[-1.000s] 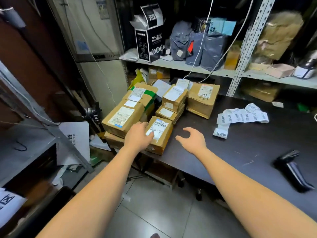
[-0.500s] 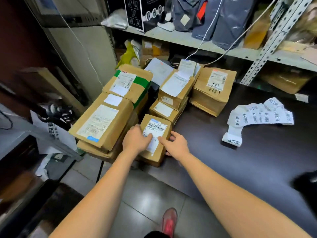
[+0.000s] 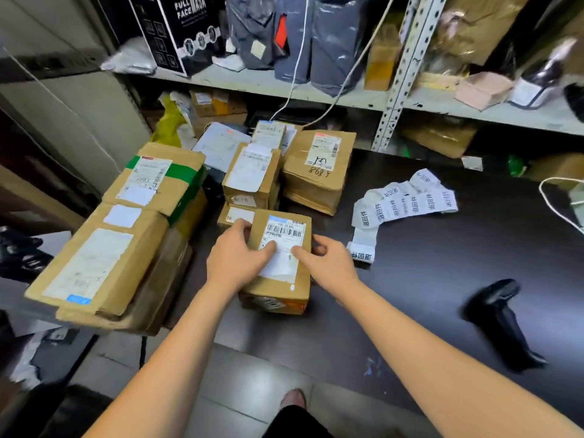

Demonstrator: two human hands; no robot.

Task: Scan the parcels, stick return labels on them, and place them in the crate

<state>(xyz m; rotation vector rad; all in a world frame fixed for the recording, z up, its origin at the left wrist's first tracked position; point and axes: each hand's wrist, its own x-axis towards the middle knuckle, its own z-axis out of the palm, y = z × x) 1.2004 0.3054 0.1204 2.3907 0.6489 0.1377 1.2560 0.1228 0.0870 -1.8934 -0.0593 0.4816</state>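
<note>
**A:** While both grips are on it, where exactly is the parcel (image 3: pixel 282 263)?

**B:** At the near left edge of the dark counter (image 3: pixel 410 298), with its barcode label facing up and its long side running away from the person. I cannot tell whether it rests on the counter or is raised just off it.

**A:** And the grips?

**B:** The left grip (image 3: pixel 235 259) grasps the parcel's left side, with the fingers curled round its far left edge and the thumb pressed on the white label. The right grip (image 3: pixel 330 263) grasps the right side, with the thumb on the label and the fingers curled down the right wall.

**A:** What lies closest round it?

**B:** Just beyond it is a short stack of small cartons (image 3: pixel 251 177). To the right of those is a squat carton (image 3: pixel 319 181) with "868" handwritten on top. To the left, large flat cartons (image 3: pixel 94 263) are piled up, and behind them is a carton with green tape (image 3: pixel 158 181).

**A:** The return labels?

**B:** A strip of return labels (image 3: pixel 407 203) lies curled on the counter to the right of the parcel, near the right grip but apart from it. At the near right lies a black scanner (image 3: pixel 499 317), well apart.

**A:** Farther out?

**B:** A metal shelf (image 3: pixel 284 88) runs across the far side. It carries a black mask box (image 3: pixel 177 26) and grey mailer bags (image 3: pixel 328 42), and white cables (image 3: pixel 304 58) hang down past it. Below the counter's near edge are the tiled floor (image 3: pixel 158 374) and a shoe tip (image 3: pixel 292 398).
</note>
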